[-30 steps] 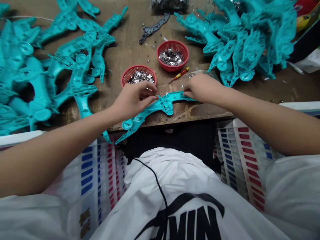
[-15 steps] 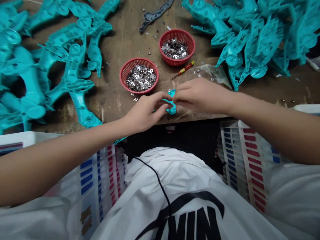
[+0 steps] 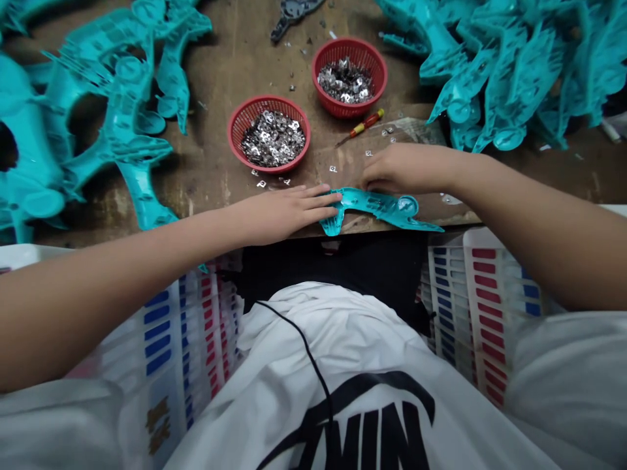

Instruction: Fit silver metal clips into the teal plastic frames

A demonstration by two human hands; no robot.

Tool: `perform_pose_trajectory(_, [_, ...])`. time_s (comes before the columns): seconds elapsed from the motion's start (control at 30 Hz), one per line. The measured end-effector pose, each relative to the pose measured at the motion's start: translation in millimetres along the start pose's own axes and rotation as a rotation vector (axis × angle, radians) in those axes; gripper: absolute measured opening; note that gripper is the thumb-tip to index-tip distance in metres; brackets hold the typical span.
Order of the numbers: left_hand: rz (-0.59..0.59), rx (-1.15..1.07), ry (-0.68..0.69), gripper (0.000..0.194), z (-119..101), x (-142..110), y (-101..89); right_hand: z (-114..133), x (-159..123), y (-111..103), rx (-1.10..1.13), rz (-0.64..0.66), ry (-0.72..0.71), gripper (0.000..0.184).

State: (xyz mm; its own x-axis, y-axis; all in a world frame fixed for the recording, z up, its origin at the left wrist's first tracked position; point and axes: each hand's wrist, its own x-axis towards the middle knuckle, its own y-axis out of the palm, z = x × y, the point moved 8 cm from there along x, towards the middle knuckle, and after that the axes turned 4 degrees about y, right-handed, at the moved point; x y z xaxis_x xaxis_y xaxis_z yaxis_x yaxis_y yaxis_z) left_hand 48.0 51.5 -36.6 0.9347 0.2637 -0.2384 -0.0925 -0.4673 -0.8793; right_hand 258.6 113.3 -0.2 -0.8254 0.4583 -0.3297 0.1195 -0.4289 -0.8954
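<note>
Far left, a heap of teal parts [image 3: 128, 134] sprawled over the wooden table [image 3: 210, 156]. Next, a red basket [image 3: 234, 147] full of small metal pieces [image 3: 274, 138], some loose pieces [image 3: 261, 184] lying just in front of it.

Left hand [image 3: 287, 212] was open, palm down, fingers stretched over the left end of a single teal part [image 3: 375, 203]. Part lay along the near table edge, ribbed hollow side up, pointed tip to the right. Flat fingers seemed a sound way to steady it; the curved body probably rocked easily, so light, even pressure looked better than a hard push, and keeping it fully backed by the table looked safer than letting it overhang.

Behind, a grey part [image 3: 294, 10], cut off by the frame top. Then a second red basket [image 3: 343, 109], also holding metal pieces, with a red-and-yellow screwdriver [image 3: 362, 124] just in front.

Right hand [image 3: 401, 168] had fingers curled, tips together by the part's far edge; couldn't tell if it gripped anything. Fine fingertip control seemed called for there, wrist kept off the part. Far right, another teal heap [image 3: 509, 85].
</note>
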Motion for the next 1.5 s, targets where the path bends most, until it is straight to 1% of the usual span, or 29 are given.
perform_pose_trajectory(0.1, [0.001,-0.021,0.013,0.077,-1,0,-3.4,-3,-3,8,0.035,0.017,-0.087,0.033])
perform_pose_trajectory(0.23, [-0.038,-0.040,0.014,0.076,-2,0,-6.8,-3,-7,8,0.029,-0.009,-0.150,0.036])
perform_pose_trajectory(0.37, [-0.061,-0.038,0.005,0.075,-1,0,-6.4,5,-9,6,-0.004,-0.035,-0.130,0.030])
perform_pose_trajectory(0.53, [-0.051,-0.035,0.006,0.079,-1,-1,-6.6,15,-8,5,-0.051,-0.032,-0.123,0.035])
perform_pose_trajectory(0.8, [-0.057,-0.054,0.005,0.078,-2,-1,-9.2,21,-10,-5,-0.059,-0.006,-0.085,0.027])
perform_pose_trajectory(1.03, [-0.038,-0.038,-0.006,0.078,-2,0,-8.7,21,-6,4,-0.074,0.032,-0.027,0.029])
perform_pose_trajectory(1.13, [-0.039,-0.028,-0.001,0.078,-2,0,-9.8,21,-10,-3,-0.022,0.009,-0.054,0.032])
perform_pose_trajectory(1.2, [-0.051,-0.014,0.005,0.072,-4,-1,-15.6,13,-13,-15,0.044,-0.081,-0.056,0.042])
perform_pose_trajectory(1.23, [-0.058,-0.003,0.007,0.065,-5,-2,-20.1,5,-14,-22,0.065,-0.162,-0.023,0.050])
perform_pose_trajectory(1.3, [-0.065,0.032,-0.004,0.049,-8,-5,-29.9,-23,-13,-33,0.061,-0.359,0.121,0.066])
perform_pose_trajectory(1.33, [-0.072,0.056,-0.016,0.046,-9,-5,-34.5,-39,-12,-34,0.042,-0.448,0.211,0.071])
perform_pose_trajectory(1.37, [-0.085,0.080,-0.029,0.046,-10,-6,-38.5,-54,-9,-32,0.019,-0.514,0.293,0.073])
perform_pose_trajectory(1.4, [-0.105,0.100,-0.037,0.048,-11,-5,-41.3,-67,-3,-26,-0.005,-0.544,0.353,0.071])
perform_pose_trajectory(1.43, [-0.132,0.110,-0.036,0.050,-12,-4,-42.6,-78,5,-18,-0.029,-0.556,0.389,0.067])
perform_pose_trajectory(1.5, [-0.174,0.097,-0.015,0.056,-14,2,-38.8,-95,21,-3,-0.078,-0.555,0.423,0.059])
